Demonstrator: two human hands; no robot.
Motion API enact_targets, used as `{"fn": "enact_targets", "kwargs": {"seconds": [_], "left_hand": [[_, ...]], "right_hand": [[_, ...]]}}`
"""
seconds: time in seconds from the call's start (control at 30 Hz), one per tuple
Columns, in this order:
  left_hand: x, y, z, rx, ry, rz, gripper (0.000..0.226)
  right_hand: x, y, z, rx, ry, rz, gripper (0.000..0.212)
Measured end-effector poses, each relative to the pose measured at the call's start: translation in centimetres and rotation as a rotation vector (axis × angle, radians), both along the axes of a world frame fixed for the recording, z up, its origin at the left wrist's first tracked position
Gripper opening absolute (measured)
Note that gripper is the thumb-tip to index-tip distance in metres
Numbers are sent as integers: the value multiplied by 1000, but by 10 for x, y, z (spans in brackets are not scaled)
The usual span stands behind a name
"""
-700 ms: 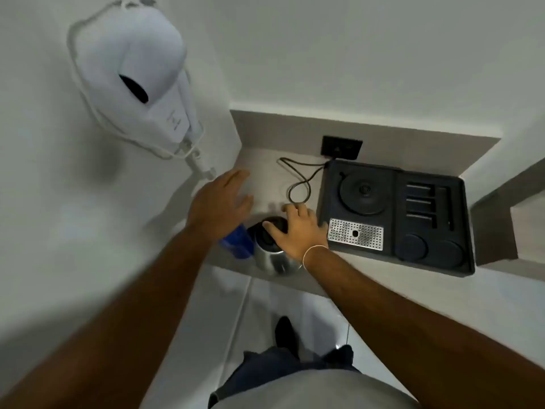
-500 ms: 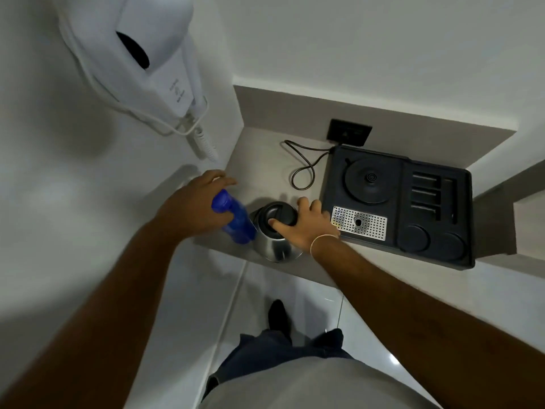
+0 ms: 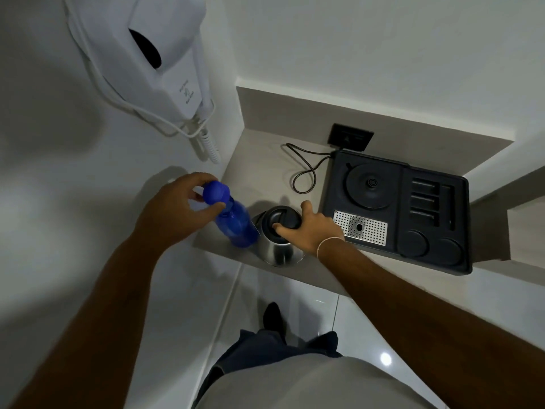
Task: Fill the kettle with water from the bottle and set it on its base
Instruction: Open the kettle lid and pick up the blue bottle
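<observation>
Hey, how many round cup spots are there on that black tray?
2. Both sit side by side along the near edge of the black tray: the left round recess just right of the metal drip grate, the right round recess by the tray's near right corner.

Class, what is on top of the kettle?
The right hand rests on the kettle's dark lid, thumb on it. Its handle and inside are hidden.

1. The bottle (image 3: 236, 225) and its cap (image 3: 216, 192) are seen in translucent blue.
2. The kettle (image 3: 278, 250) is finished in polished steel, with a black lid (image 3: 281, 219).
3. The tray (image 3: 396, 211) is coloured black; its grille (image 3: 359, 227) is dotted silver.
4. The counter (image 3: 259, 160) is coloured beige.
</observation>
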State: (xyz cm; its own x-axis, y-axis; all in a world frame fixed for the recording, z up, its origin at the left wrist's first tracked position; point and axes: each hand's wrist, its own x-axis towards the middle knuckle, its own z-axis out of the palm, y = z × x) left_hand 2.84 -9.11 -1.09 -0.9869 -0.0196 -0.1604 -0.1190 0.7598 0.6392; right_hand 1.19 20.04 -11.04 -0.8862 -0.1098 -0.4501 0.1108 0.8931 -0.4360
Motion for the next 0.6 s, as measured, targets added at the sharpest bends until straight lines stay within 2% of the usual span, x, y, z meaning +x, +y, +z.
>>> {"fn": "enact_targets", "kwargs": {"seconds": [0.07,0.13,0.27,0.37,0.43,0.57,0.6], "left_hand": [[11,-5,-9,66,119,85,47],[24,-8,-29,106,152,207,48],[44,-10,-83,130,-8,399,38],[49,-6,-120,129,-112,395,20],[44,0,-140,52,-172,352,13],[29,6,-169,10,-266,323,7],[27,7,-175,22,-271,311,12]], "right_hand": [[-1,-1,-1,0,-6,-18,78],[-1,-2,-1,-10,-16,-37,76],[0,-4,-1,-6,-21,-48,70],[-2,-2,-1,-30,-44,-36,67],[-3,4,0,-102,-82,-25,64],[-3,20,-2,-303,-137,-19,60],[-1,24,-4,-351,-139,-42,62]]}}
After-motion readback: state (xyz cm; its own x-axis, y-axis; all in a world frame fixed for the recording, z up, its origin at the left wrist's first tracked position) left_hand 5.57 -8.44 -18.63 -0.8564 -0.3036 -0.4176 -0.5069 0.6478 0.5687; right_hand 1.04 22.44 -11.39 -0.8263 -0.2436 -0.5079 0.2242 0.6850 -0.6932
